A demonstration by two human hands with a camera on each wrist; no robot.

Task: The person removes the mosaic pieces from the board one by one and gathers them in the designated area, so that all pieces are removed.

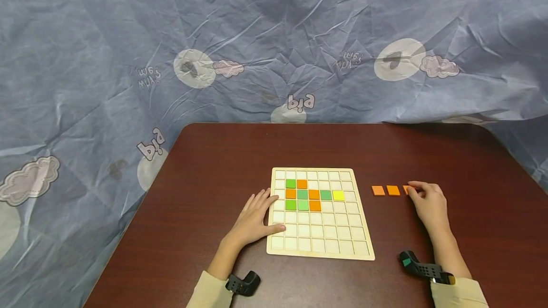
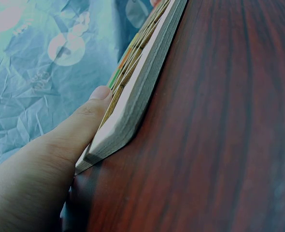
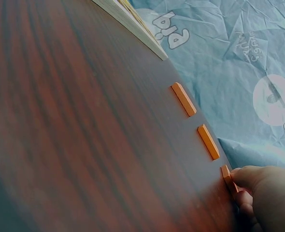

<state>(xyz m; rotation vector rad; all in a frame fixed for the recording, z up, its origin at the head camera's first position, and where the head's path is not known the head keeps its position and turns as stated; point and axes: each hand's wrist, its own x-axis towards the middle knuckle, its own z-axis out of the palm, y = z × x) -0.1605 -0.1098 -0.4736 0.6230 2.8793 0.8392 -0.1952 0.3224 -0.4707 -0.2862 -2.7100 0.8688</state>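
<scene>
A pale wooden grid board [image 1: 308, 246] lies on the table, its upper cells holding several green, orange and teal square tiles and one yellow tile [image 1: 338, 196]. My left hand [image 1: 252, 217] rests along the board's left edge with fingers extended; its thumb [image 2: 100, 93] touches the edge in the left wrist view. Right of the board, two orange tiles [image 1: 393, 190] lie flat in a row. At the row's right end, my right hand [image 1: 431, 203] pinches a third orange tile [image 3: 227, 178] between thumb and fingers, which partly hide it.
The dark reddish-brown table [image 1: 214, 156] carries the board near its middle. Behind it hangs a wrinkled blue-grey printed cloth [image 1: 265, 27]. Black bands with camera mounts sit on the left wrist [image 1: 244, 284] and the right wrist [image 1: 424, 270].
</scene>
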